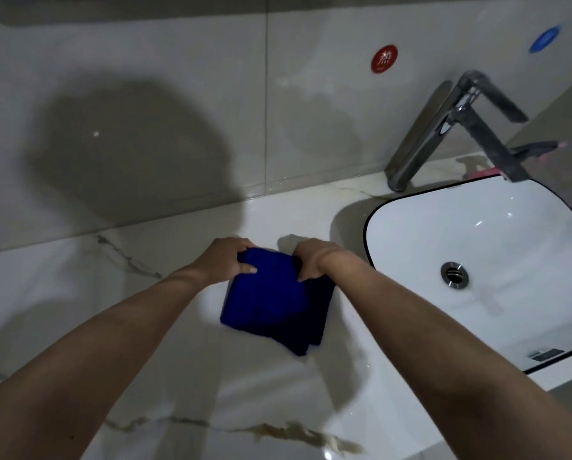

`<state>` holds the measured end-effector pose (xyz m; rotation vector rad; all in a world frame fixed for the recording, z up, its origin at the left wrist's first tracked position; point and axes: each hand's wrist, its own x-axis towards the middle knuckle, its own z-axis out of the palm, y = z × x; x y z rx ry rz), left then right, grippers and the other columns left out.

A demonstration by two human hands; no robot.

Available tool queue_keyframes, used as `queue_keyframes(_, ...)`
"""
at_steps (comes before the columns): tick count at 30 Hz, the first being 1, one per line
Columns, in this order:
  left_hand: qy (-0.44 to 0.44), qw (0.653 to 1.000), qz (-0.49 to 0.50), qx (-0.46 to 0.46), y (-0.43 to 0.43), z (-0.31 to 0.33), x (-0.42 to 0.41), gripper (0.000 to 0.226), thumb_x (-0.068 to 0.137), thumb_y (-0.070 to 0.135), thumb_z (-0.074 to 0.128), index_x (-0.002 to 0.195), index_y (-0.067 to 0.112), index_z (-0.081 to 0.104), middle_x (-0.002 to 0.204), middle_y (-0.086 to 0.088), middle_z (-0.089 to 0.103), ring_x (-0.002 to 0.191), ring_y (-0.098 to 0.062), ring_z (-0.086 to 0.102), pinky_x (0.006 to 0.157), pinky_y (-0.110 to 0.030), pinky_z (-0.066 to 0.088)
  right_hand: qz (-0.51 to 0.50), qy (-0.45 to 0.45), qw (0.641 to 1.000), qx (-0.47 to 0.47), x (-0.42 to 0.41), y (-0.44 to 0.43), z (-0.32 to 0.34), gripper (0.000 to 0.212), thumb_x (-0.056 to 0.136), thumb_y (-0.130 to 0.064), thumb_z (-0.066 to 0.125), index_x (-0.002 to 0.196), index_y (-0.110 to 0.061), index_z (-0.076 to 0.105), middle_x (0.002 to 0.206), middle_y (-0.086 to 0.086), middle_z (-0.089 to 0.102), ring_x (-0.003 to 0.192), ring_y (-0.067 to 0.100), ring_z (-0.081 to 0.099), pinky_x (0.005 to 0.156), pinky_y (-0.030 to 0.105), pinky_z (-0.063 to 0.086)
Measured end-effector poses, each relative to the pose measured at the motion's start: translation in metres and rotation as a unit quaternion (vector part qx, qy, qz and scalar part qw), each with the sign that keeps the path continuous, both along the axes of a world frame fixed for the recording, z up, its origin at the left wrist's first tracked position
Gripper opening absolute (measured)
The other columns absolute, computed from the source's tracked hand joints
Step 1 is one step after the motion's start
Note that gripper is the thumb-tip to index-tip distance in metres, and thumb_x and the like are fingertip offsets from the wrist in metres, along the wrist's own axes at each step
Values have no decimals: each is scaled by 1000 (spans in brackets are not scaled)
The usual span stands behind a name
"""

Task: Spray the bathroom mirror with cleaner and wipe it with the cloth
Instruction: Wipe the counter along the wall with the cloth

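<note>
A folded dark blue cloth [273, 302] lies on the white marble counter [79, 293] in the middle of the head view. My left hand [226, 258] grips its far left corner, thumb on top. My right hand [313, 258] grips the far right corner, fingers curled over the edge. The mirror's lower edge [112, 11] shows only as a dark strip at the top of the view. No spray bottle is clearly in view.
A white basin [410, 224] with a black rim and a chrome drain [454, 274] sits at the right. A chrome faucet [444, 127] stands behind it. Red [384, 58] and blue [545, 39] round stickers mark the tiled wall. Something pink [483, 172] lies behind the basin.
</note>
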<state>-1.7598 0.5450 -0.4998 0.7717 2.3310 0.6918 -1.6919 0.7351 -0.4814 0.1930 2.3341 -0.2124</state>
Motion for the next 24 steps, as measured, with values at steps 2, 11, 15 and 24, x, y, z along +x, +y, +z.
queue_keyframes(2, 29, 999, 27, 31, 18, 10, -8, 29, 76, 21, 74, 103, 17, 65, 96, 4, 65, 93, -13, 59, 67, -9, 35, 6, 49, 998, 26, -12, 22, 13, 39, 83, -21, 61, 121, -14, 58, 120, 5, 60, 109, 25, 58, 87, 31, 48)
queue_keyframes(11, 90, 986, 46, 132, 129, 44, -34, 22, 81, 21, 70, 95, 8, 61, 86, 1, 62, 81, -12, 55, 64, -16, 33, 12, 148, 976, 161, -45, 126, 77, 34, 90, -17, 50, 124, -15, 53, 124, 13, 55, 121, 31, 46, 98, 45, 35)
queue_keyframes(15, 78, 986, 41, 138, 185, 43, -43, 36, 79, 24, 72, 109, 7, 62, 102, -4, 68, 94, -17, 61, 81, -24, 45, -21, 143, 967, 209, -52, 168, 90, 30, 93, -17, 48, 122, -14, 55, 122, 12, 57, 115, 31, 52, 92, 43, 41)
queue_keyframes(24, 245, 966, 25, 74, 217, 0, -45, 48, 77, -4, 50, 125, 1, 49, 127, -18, 49, 112, -33, 49, 95, -39, 41, -107, 284, 939, 160, -53, 198, 30, 38, 89, 2, 45, 126, -5, 52, 126, 18, 51, 116, 37, 51, 88, 42, 47)
